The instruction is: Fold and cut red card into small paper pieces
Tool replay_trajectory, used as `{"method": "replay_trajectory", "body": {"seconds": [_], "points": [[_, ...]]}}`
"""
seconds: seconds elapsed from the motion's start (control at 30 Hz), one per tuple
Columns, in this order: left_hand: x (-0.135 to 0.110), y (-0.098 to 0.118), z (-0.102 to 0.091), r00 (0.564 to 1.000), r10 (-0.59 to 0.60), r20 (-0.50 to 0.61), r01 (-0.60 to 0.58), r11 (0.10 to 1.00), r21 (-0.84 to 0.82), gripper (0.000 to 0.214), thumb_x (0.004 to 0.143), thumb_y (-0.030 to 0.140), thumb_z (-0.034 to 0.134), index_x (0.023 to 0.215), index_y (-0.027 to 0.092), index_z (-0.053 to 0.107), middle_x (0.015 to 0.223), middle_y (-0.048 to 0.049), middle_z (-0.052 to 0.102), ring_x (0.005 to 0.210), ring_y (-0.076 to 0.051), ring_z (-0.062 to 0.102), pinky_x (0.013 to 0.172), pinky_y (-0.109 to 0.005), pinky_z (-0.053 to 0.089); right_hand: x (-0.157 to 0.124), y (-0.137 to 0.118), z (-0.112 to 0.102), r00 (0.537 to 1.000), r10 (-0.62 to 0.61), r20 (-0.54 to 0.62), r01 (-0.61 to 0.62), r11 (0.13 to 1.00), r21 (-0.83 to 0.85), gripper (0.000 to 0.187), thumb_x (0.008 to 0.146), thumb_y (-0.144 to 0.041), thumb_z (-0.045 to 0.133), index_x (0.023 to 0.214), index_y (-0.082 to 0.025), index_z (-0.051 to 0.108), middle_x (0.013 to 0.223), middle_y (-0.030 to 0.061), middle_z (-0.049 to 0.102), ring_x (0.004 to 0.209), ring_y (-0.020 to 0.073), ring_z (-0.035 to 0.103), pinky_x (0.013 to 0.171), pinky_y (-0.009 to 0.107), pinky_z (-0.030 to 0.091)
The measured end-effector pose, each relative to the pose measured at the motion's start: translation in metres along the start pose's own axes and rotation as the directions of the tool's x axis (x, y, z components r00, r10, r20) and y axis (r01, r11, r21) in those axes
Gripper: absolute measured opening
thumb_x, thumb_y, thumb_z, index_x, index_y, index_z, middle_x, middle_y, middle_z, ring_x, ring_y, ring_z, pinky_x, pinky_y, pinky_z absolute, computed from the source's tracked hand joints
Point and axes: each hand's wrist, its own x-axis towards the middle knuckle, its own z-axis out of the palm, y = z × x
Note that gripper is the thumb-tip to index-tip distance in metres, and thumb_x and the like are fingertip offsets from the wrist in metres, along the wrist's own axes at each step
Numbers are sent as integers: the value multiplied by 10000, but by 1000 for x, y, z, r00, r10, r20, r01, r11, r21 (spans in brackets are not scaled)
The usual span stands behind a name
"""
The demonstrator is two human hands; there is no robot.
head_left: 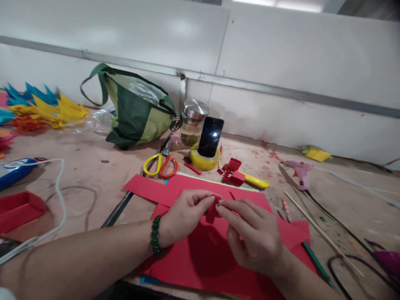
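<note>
A small folded piece of red paper (211, 213) is pinched between my two hands, over large red paper sheets (200, 258) on the table. My left hand (186, 214) grips its left side between thumb and index finger; a green bead bracelet (155, 235) circles that wrist. From the other side, the fingertips of my right hand (254, 233) close on the piece's right edge. Beyond the hands lie small folded red paper pieces (233, 173) by a yellow-handled cutter (254, 181). Scissors (161, 162) with one yellow and one red handle rest behind the sheets.
A phone (210, 137) leans on a yellow tape roll (204, 159), before a glass jar (190, 125). Behind stands a green bag (134, 112). To the right are a pink glue gun (300, 173), its black cord and a thin stick (325, 235). A white cable (59, 191) loops at left.
</note>
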Motion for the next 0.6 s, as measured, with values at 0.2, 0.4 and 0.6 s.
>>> {"method": "replay_trajectory", "body": {"seconds": [0.2,0.4,0.6], "points": [[-4,-1,-4,989,130,76,-150,886,440,283,911,296,461,758,129,630,651,11,562,611,-97,476,572,-197,362,7,3,5,876,476,85,-479,830,286,62,850,-237,600,841,-187,635,730,20,652,624,136,603,566,243,492],[-4,0,-2,991,98,93,-131,870,476,206,876,233,478,824,123,644,695,-7,602,644,-108,515,595,-197,382,6,10,11,854,485,189,-521,805,284,200,919,-253,489,749,-183,568,663,2,578,581,119,525,540,226,415],[-3,-3,-3,996,30,87,-67,880,470,247,858,247,493,690,112,613,588,13,523,565,-91,451,539,-197,344,3,12,13,841,453,295,-527,810,259,176,913,-284,506,786,-181,570,719,19,572,630,131,522,575,239,414]]}}
